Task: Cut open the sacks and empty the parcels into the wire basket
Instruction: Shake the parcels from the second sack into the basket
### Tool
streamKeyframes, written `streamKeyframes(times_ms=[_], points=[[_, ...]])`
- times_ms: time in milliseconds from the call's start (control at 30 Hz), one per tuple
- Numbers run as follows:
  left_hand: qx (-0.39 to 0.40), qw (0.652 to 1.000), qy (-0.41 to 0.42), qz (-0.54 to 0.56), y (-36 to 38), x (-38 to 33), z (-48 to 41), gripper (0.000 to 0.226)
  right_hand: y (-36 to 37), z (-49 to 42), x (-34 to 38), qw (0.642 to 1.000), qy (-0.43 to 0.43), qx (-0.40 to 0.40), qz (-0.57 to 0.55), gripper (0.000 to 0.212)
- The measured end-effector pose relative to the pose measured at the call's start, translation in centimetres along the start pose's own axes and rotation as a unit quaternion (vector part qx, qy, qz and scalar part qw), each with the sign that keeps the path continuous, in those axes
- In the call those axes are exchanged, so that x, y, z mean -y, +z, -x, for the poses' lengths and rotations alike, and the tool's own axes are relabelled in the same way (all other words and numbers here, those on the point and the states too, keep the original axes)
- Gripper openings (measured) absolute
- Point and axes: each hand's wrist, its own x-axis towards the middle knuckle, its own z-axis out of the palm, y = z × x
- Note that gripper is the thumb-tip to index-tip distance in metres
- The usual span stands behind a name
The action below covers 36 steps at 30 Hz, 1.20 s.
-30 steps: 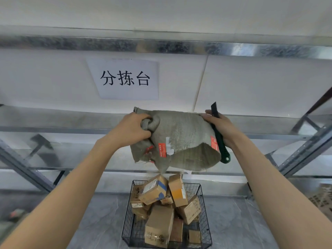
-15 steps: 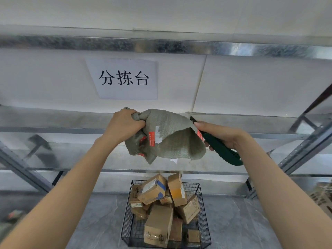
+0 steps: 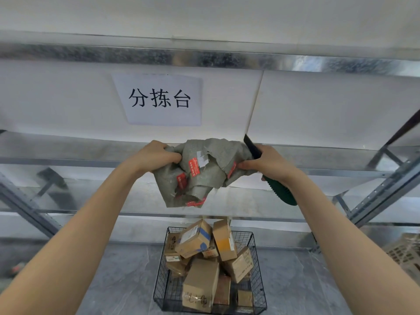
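Note:
A limp grey-green woven sack (image 3: 200,173) with red labels hangs crumpled in the air above the black wire basket (image 3: 258,289). My left hand (image 3: 154,156) grips the sack's left end. My right hand (image 3: 268,162) pinches its right end and also holds a green-handled utility knife (image 3: 280,192), whose dark blade points up behind the sack. Several brown cardboard parcels (image 3: 200,280) are heaped in the basket on the grey floor.
A galvanised metal shelf rack (image 3: 318,171) runs across behind the sack, with slanted braces at left and right. A white paper sign (image 3: 159,100) hangs on the wall above. A woven crate (image 3: 404,253) sits at the right edge on the floor.
The sack has been bunched together from a spread, bulging shape into a crumpled wad between both hands. The knife swung from lying flat to blade-up again.

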Motion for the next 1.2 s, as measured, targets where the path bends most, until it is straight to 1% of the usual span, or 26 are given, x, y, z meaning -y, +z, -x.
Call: streamKeyframes(times_ms=[33, 100, 133, 233, 333, 400, 467, 533, 600, 733, 767, 867, 900, 1000, 1033, 1133, 1200], points=[[0.036, 0.999, 0.008, -0.002, -0.4, 0.2, 0.2, 0.015, -0.2, -0.1, 0.1, 1.0, 0.001, -0.011, -0.002, 0.024], [0.109, 0.993, 0.032, -0.015, -1.2, 0.8, 0.6, 0.032, -0.8, -0.3, 0.4, 1.0, 0.005, -0.025, -0.009, 0.019], [0.132, 0.99, 0.042, -0.018, -1.4, 1.0, 0.8, 0.035, -1.1, -0.4, 0.5, 1.0, 0.006, -0.026, -0.014, 0.017], [0.176, 0.982, 0.064, -0.008, -1.7, 1.0, 1.5, 0.039, -1.9, -0.6, 0.7, 0.999, 0.015, -0.015, -0.03, 0.011], [0.205, 0.976, 0.07, -0.031, -1.7, 0.5, 2.1, 0.041, -2.4, -0.7, 0.9, 0.999, 0.03, 0.012, -0.022, 0.012], [0.177, 0.98, 0.069, -0.06, -1.7, 0.5, 2.0, 0.031, -2.5, -0.8, 1.0, 0.999, 0.034, 0.021, -0.011, 0.015], [0.105, 0.988, 0.072, -0.083, -1.6, 0.6, 1.7, 0.021, -2.4, -1.0, 1.2, 0.999, 0.031, 0.022, -0.003, 0.016], [0.042, 0.992, 0.076, -0.088, -1.7, 1.0, 1.4, 0.018, -2.4, -1.5, 1.5, 0.999, 0.028, 0.02, 0.01, 0.015], [-0.002, 0.994, 0.071, -0.083, -2.0, 1.5, 1.3, 0.015, -2.3, -2.0, 1.7, 0.999, 0.028, 0.018, 0.021, 0.013], [-0.041, 0.996, 0.054, -0.056, -2.9, 2.0, 2.4, 0.012, -2.1, -2.4, 2.1, 0.999, 0.022, 0.021, 0.008, 0.012], [-0.046, 0.997, 0.053, -0.04, -3.2, 2.1, 2.6, 0.015, -2.0, -2.5, 2.1, 1.0, 0.019, 0.022, 0.003, 0.013], [-0.053, 0.998, 0.034, 0.025, -4.0, 2.7, 3.6, 0.044, -1.4, -2.8, 2.4, 0.999, 0.008, 0.023, -0.023, 0.01], [-0.055, 0.997, 0.031, 0.05, -4.2, 3.0, 3.8, 0.045, -1.2, -3.0, 2.5, 0.999, 0.004, 0.022, -0.039, 0.009], [-0.088, 0.989, 0.034, 0.111, -4.6, 3.8, 5.0, 0.023, -0.5, -3.7, 2.8, 0.995, -0.007, 0.019, -0.099, 0.008], [-0.102, 0.986, 0.036, 0.126, -4.7, 4.1, 5.4, 0.019, -0.2, -4.0, 2.9, 0.993, -0.009, 0.019, -0.118, 0.008], [-0.146, 0.975, 0.02, 0.165, -5.0, 5.3, 6.6, 0.013, 1.4, -4.9, 3.4, 0.985, -0.013, 0.031, -0.172, 0.009], [-0.181, 0.968, -0.002, 0.172, -5.2, 6.3, 7.5, 0.017, 2.9, -5.4, 3.9, 0.98, -0.015, 0.046, -0.191, 0.008]])
